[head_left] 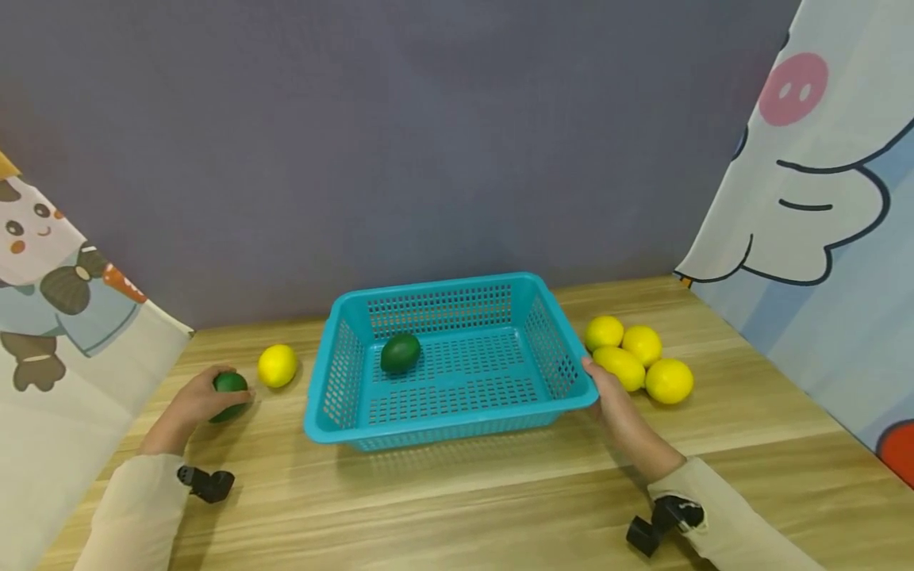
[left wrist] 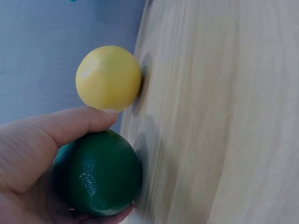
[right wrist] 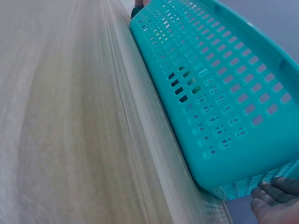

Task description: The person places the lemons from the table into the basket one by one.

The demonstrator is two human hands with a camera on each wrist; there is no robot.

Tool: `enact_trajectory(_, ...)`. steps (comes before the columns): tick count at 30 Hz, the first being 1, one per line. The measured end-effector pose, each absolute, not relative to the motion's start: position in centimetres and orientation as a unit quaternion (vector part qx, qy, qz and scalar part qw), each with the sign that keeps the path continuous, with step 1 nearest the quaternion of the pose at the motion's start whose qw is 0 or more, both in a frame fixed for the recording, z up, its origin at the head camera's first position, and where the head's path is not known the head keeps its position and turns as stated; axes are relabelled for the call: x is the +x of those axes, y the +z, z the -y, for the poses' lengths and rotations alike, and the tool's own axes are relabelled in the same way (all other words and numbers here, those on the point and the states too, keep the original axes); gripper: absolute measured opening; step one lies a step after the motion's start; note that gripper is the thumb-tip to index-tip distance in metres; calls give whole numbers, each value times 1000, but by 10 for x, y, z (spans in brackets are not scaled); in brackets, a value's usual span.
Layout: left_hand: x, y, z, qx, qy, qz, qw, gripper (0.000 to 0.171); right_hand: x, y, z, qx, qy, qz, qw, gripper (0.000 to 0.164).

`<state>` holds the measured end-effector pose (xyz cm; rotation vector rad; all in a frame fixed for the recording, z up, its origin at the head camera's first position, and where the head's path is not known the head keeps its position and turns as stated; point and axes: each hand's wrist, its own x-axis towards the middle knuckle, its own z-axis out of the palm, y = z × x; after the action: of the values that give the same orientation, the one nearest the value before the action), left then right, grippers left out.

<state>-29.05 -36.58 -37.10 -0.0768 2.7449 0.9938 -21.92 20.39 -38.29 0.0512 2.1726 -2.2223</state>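
Near the table's left side my left hand (head_left: pixel 194 400) grips a dark green lime (head_left: pixel 230 395), thumb over one side and fingers around the other. In the left wrist view the lime (left wrist: pixel 100 175) shows pebbly skin, close at the tabletop. A yellow lemon (head_left: pixel 277 365) lies just beyond the thumb. My right hand (head_left: pixel 616 403) holds the right end of a turquoise plastic basket (head_left: pixel 457 422) by its rim. In the right wrist view, the fingers (right wrist: pixel 275 191) are curled against the basket's end wall. Another green lime (head_left: pixel 401 353) lies inside the basket, left of its middle.
Several yellow lemons (head_left: pixel 643 346) sit in a cluster right of the basket, close beside my right hand. A grey wall (head_left: pixel 443 143) rises behind the wooden table (head_left: pixel 443 507). Cartoon-printed curtains (head_left: pixel 807 222) flank both sides.
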Motion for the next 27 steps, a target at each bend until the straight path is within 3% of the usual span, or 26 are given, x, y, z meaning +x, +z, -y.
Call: enact_trajectory(27, -281, -371, 377, 10, 284, -958, 39, 73, -218, -382, -205, 22, -705, -709, 22, 61)
